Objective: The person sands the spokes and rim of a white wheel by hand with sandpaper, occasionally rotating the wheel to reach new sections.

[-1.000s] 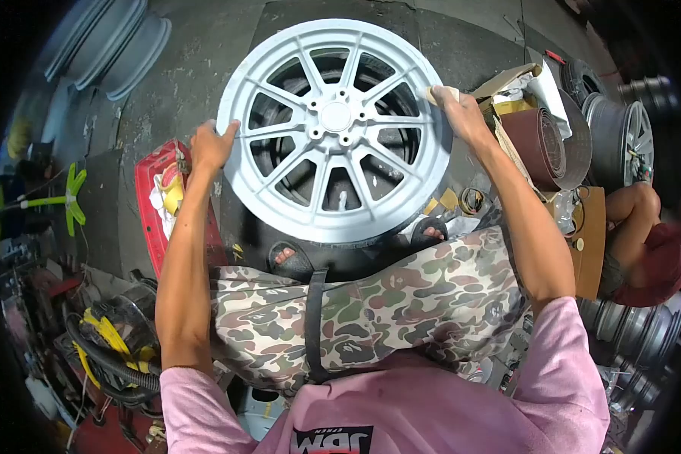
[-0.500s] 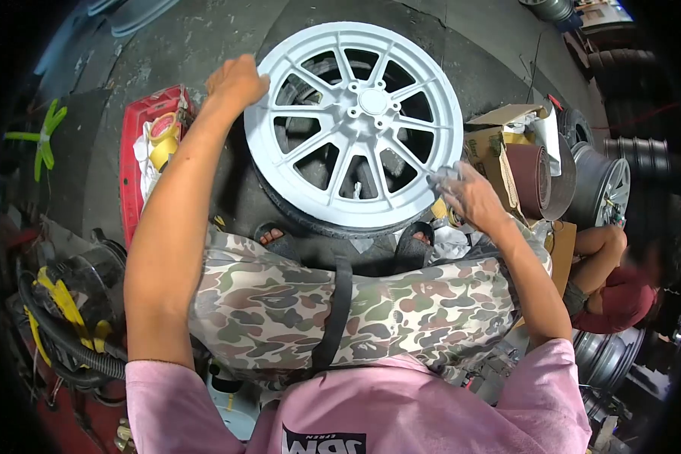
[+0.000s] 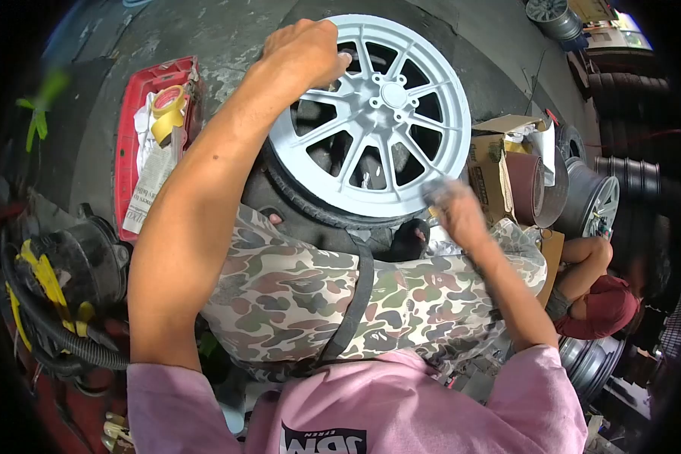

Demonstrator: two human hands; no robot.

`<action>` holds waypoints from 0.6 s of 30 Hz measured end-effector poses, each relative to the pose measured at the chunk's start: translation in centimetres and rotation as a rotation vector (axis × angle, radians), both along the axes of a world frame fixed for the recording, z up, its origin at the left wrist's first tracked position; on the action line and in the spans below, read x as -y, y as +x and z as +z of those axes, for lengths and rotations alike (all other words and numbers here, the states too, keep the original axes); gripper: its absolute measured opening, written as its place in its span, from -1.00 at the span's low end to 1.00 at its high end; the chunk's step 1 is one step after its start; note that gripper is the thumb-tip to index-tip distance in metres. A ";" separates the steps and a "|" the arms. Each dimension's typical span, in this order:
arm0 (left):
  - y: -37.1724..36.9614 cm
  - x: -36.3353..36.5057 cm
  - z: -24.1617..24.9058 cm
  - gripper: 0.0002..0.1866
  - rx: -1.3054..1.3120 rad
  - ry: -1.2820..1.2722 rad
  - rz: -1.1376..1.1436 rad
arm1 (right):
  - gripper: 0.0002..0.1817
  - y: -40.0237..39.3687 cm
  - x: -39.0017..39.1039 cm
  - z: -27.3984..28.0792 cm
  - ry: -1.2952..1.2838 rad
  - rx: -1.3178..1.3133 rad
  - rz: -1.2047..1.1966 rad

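Note:
A light grey multi-spoke wheel rim lies face up on a black tire in front of my legs. My left hand is closed over its upper-left edge, the thumb reaching inward above a spoke gap. At the lower-right edge is my right hand, smeared by motion. Its fingers hold a small grey piece, apparently sandpaper, against or just beside the rim's lip; blur hides the exact contact.
Left stands a red tray with yellow tape and newspaper. A black machine with a hose is below it. Right are a cardboard box, a brown abrasive roll, more wheels and a seated person.
My left hand has moved right and up along the rim, its forearm reaching further in. My right hand has shifted slightly down. The view has shifted a little.

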State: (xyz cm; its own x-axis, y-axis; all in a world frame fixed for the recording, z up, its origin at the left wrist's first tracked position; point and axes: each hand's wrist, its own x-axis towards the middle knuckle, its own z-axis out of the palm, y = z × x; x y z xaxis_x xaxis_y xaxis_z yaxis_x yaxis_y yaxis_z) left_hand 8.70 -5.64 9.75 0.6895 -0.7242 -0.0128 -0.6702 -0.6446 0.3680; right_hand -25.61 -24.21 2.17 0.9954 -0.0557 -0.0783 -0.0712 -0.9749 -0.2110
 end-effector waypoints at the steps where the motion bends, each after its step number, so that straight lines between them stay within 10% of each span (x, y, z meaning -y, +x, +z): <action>1: 0.1 0.0 -0.1 -0.55 -0.003 -0.001 0.001 | -0.55 -0.6 -1.8 -1.2 0.058 0.067 0.059; 7: 0.0 -0.1 0.1 -0.56 -0.017 0.012 -0.015 | -0.50 0.4 0.0 2.1 -0.257 -0.160 -0.178; 18: 0.2 0.2 -0.4 -0.57 -0.035 0.046 -0.030 | -0.61 0.1 -0.4 -0.7 -0.076 -0.108 -0.058</action>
